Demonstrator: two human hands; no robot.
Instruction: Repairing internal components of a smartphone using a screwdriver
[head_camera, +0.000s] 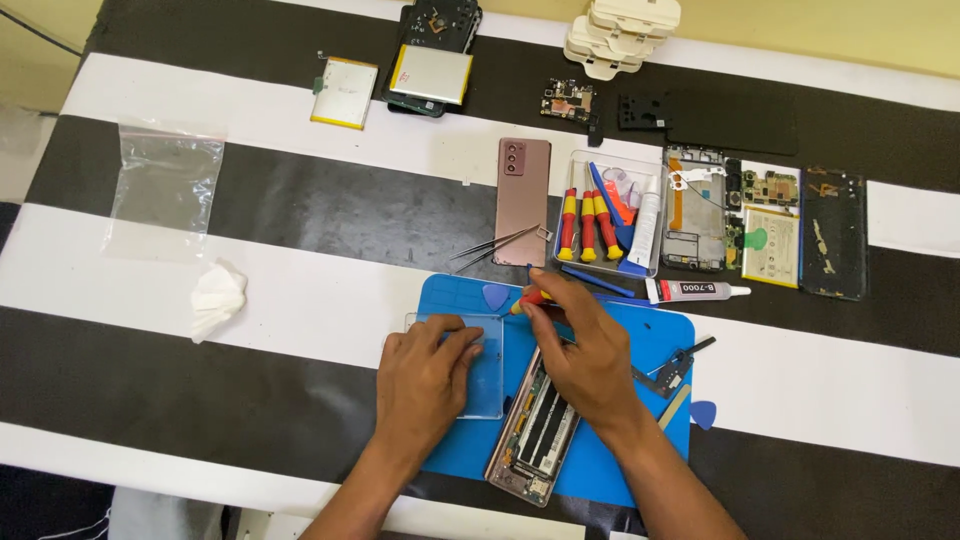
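My left hand (428, 378) lies flat on a clear plastic panel (486, 372) that rests on the blue work mat (456, 292). My right hand (584, 350) grips a red and yellow screwdriver (528, 300), its tip pointing left near the panel's top edge. Under my right palm an opened phone (535, 435) lies tilted on the mat, its inner parts showing.
A clear tray (612, 212) of screwdrivers and blue picks stands behind the mat, next to a pink phone back (522, 200), tweezers (492, 246) and a glue tube (695, 291). Dismantled phone parts (760, 222) lie right. Batteries (345, 92), a plastic bag (165, 185) and tissue (216, 297) lie left.
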